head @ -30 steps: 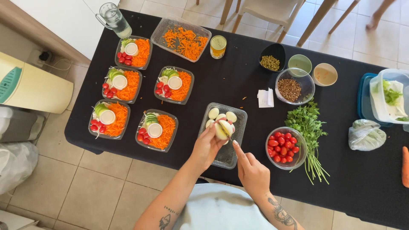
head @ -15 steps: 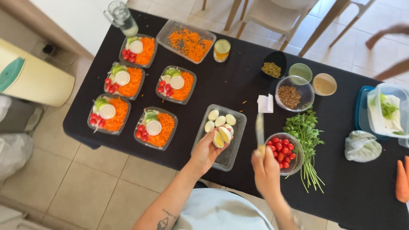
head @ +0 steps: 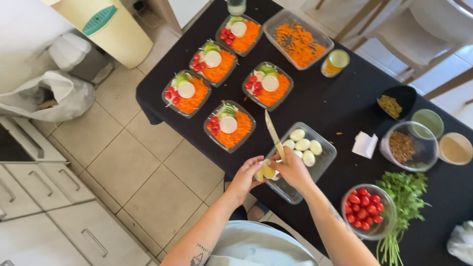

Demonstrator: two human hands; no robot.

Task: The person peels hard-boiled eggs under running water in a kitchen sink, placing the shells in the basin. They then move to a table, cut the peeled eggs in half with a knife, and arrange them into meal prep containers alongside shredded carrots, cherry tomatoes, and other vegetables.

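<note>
head view looks down on both hands meeting over the near edge of the black desk (head: 345, 113): the left hand (head: 245, 175) has its grip curled shut around a peeled boiled egg (head: 267, 171), and the right hand (head: 294, 170) has its grip clamped on the handle of a knife (head: 274, 134) whose blade points away from it, up toward the filled salad boxes. the egg sits between the two grips, right at the rim of the clear egg dish (head: 322, 167), partly hanging past the desk edge. as i judge it, the slick egg could slip out of the left grip and fall to the tiled floor (head: 148, 182) just below. the blade works close to the left fingertips (head: 258, 161), so a slip could nick them. an uneven cut might also crumble the yolk.
</note>
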